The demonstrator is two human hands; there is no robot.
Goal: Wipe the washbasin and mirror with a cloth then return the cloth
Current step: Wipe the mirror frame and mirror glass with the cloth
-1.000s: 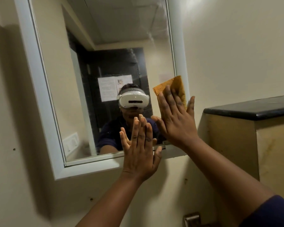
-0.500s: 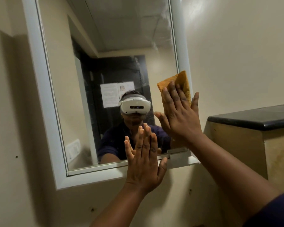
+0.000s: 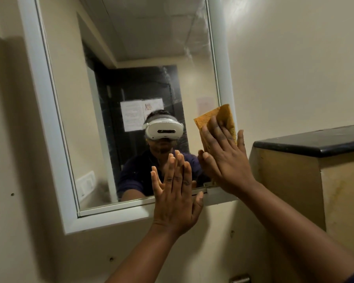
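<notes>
Mid-task, wiping the mirror (image 3: 131,78): right hand (image 3: 225,158), fingers straight, pressing orange cloth (image 3: 215,117) flat against the lower right corner. Left hand (image 3: 175,193) flat, fingers straight, bracing near the bottom frame. Streaks remaining; cloth not yet returned; washbasin unseen.

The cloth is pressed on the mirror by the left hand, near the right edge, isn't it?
Not quite. The head view shows the right hand pressing the cloth on the mirror, near the right edge. The left hand is flat and bare.
</notes>
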